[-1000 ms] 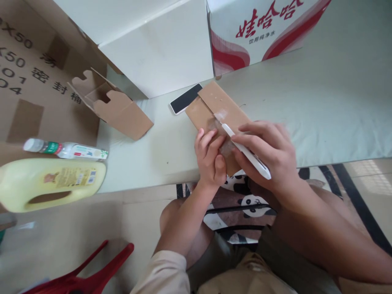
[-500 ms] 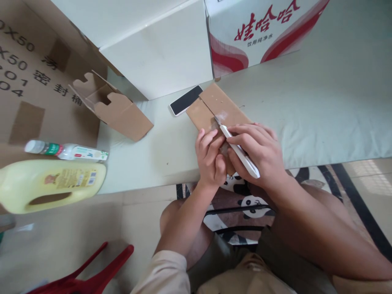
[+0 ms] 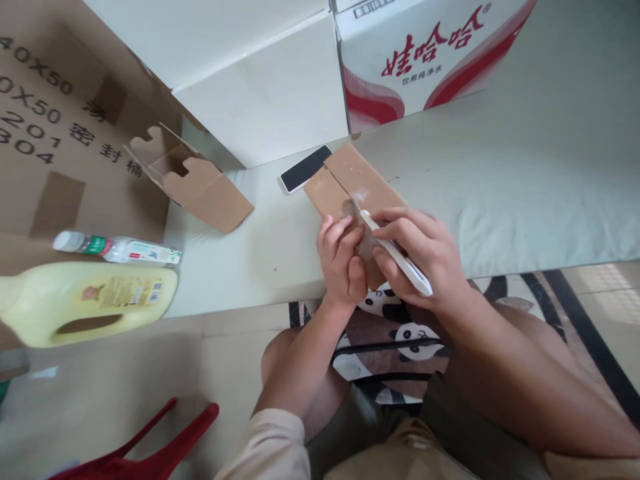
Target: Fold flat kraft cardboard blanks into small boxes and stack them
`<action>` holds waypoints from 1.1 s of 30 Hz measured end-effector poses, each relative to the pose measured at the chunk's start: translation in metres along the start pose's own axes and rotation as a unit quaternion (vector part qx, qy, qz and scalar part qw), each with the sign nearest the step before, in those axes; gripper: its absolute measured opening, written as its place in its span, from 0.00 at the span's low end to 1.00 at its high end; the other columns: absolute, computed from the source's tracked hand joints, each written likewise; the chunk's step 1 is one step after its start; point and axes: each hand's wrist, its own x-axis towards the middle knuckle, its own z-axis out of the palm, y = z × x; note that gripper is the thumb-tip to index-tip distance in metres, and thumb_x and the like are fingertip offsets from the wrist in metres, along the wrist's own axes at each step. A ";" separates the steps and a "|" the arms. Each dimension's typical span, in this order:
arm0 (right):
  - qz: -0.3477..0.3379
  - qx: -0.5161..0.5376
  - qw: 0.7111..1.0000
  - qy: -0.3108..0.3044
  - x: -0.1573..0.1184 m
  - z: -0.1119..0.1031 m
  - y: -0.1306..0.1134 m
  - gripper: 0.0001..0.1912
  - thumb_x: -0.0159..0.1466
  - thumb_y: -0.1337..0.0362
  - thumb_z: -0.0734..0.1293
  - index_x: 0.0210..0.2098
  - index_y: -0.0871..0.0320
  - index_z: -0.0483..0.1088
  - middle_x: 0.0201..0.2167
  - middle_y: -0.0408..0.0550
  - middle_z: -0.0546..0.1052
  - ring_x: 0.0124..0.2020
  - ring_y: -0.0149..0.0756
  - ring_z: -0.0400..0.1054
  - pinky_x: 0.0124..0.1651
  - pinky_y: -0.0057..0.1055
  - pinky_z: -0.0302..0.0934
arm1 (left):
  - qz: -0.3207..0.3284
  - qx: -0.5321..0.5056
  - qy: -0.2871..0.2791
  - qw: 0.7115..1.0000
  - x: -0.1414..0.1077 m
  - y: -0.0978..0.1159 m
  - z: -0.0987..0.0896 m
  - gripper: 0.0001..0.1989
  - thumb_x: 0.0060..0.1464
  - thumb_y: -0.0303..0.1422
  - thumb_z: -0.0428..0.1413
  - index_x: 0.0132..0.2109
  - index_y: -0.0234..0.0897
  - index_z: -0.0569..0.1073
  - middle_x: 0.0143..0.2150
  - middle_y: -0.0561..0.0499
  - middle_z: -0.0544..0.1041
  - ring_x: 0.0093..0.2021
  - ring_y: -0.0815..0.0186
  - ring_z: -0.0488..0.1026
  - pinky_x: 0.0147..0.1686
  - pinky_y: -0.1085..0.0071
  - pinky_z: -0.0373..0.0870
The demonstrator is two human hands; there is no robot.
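A brown cardboard box (image 3: pixel 367 177) with a taped seam lies at the front edge of the pale-covered table. Curled over its near left side, my left hand (image 3: pixel 343 260) grips the box. My right hand (image 3: pixel 423 250) holds a white utility knife (image 3: pixel 397 253) slantwise, its tip end at the seam. The blade is hardly visible now. Behind the box's upper left corner lies a phone (image 3: pixel 306 168) with a dark screen, partly next to the cardboard.
An open small carton (image 3: pixel 213 200) stands at the left. Beyond it are a large printed carton (image 3: pixel 30 167), a clear bottle (image 3: pixel 120 249) and a yellow jug (image 3: pixel 125 283). White boxes (image 3: pixel 280 93) and a red-and-white carton (image 3: pixel 420 73) line the back. A red chair (image 3: pixel 175 437) is lower left.
My right hand has drawn the knife slightly down along the seam, toward me. The blade, visible earlier, is hardly seen now. The view has shifted a little.
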 end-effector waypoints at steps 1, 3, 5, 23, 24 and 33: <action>-0.003 0.000 1.000 0.003 -0.001 0.000 0.000 0.04 0.68 0.62 0.63 0.42 0.52 0.68 0.49 0.51 0.81 0.47 0.41 0.77 0.50 0.40 0.65 | -0.002 0.002 -0.003 1.000 0.000 0.000 0.000 0.25 0.73 0.41 0.36 0.57 0.38 0.74 0.56 0.44 0.78 0.63 0.59 0.71 0.72 0.52 0.59; -0.002 -0.005 1.000 0.005 -0.003 0.000 0.000 0.04 0.68 0.61 0.63 0.42 0.52 0.68 0.49 0.51 0.81 0.48 0.41 0.77 0.51 0.40 0.65 | -0.005 0.004 -0.007 1.000 0.000 0.000 0.000 0.25 0.72 0.41 0.36 0.57 0.38 0.74 0.57 0.44 0.77 0.63 0.59 0.71 0.72 0.52 0.58; 0.005 -0.007 1.000 0.006 -0.004 0.001 -0.002 0.05 0.68 0.61 0.63 0.42 0.52 0.68 0.49 0.50 0.81 0.48 0.41 0.77 0.52 0.40 0.64 | -0.004 0.007 -0.009 1.000 0.000 0.000 0.000 0.24 0.72 0.41 0.36 0.57 0.38 0.73 0.57 0.44 0.77 0.63 0.58 0.71 0.72 0.51 0.58; 0.066 0.014 0.997 -0.024 0.002 -0.005 -0.006 0.06 0.70 0.63 0.61 0.43 0.52 0.69 0.47 0.50 0.82 0.47 0.41 0.77 0.49 0.40 0.66 | -0.002 0.020 -0.009 1.000 0.000 -0.003 0.003 0.25 0.72 0.42 0.35 0.56 0.40 0.73 0.57 0.44 0.77 0.63 0.59 0.71 0.72 0.51 0.58; 0.059 0.024 0.998 -0.020 0.002 -0.006 -0.005 0.05 0.69 0.63 0.61 0.43 0.53 0.69 0.46 0.51 0.82 0.46 0.41 0.78 0.48 0.38 0.67 | 0.002 0.017 -0.006 1.000 0.001 -0.003 0.003 0.24 0.72 0.42 0.36 0.56 0.39 0.73 0.57 0.44 0.77 0.62 0.59 0.71 0.72 0.52 0.59; 0.030 -0.058 0.998 0.014 -0.002 -0.001 -0.013 0.03 0.68 0.63 0.63 0.39 0.52 0.68 0.52 0.47 0.83 0.54 0.42 0.77 0.65 0.45 0.57 | -0.007 0.004 -0.016 1.000 0.000 -0.001 0.002 0.22 0.72 0.40 0.37 0.56 0.40 0.72 0.57 0.44 0.77 0.63 0.59 0.71 0.72 0.50 0.58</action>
